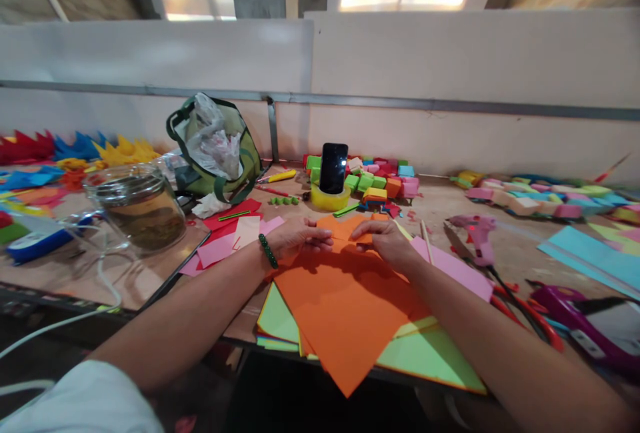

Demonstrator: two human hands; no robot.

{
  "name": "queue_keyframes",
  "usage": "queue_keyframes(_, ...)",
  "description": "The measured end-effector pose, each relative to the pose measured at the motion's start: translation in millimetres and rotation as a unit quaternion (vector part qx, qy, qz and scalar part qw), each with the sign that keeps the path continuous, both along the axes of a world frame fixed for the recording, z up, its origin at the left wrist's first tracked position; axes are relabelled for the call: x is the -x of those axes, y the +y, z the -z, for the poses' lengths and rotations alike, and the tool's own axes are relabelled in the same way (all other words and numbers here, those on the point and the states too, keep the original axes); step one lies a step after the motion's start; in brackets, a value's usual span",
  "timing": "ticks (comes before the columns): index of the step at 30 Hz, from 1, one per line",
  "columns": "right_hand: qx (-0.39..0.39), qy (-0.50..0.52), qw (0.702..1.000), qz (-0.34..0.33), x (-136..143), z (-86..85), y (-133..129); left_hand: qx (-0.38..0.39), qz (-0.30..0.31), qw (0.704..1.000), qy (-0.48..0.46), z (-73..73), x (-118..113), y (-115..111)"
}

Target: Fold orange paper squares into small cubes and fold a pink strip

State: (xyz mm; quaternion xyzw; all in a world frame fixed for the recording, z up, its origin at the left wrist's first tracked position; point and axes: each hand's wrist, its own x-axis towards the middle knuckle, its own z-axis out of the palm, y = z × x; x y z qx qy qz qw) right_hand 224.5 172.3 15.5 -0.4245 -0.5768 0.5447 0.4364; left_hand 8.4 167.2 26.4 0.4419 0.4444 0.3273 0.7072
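Note:
A large orange sheet lies turned like a diamond over a stack of green and yellow sheets, one corner hanging past the table edge. Above its upper part, my left hand, with a green bead bracelet on the wrist, has its fingers pressed together at a small orange paper piece. From the right, my right hand pinches the same small piece with curled fingers. Its exact folds are partly hidden by the fingers.
Behind the hands, a phone stands in a yellow tape roll before colored paper blocks. Left are a glass jar and a green bag. Right are a pink glue gun, red-handled scissors and a purple device.

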Motion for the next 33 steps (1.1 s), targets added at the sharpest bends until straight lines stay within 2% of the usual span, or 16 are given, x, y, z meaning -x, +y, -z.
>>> queue_keyframes(19,0.004,0.024,1.000,0.010,2.0,-4.1,-2.9,-0.005,0.011,1.000,0.012,-4.4,5.3,3.2)
queue_keyframes(26,0.061,0.032,0.998,0.002,-2.6,-9.2,-0.5,0.000,0.013,1.000,0.015,-5.7,3.6,0.7)
queue_keyframes(33,0.125,0.018,0.992,-0.008,-8.9,-18.0,0.8,0.015,-0.017,1.000,0.020,-7.0,2.1,1.1)
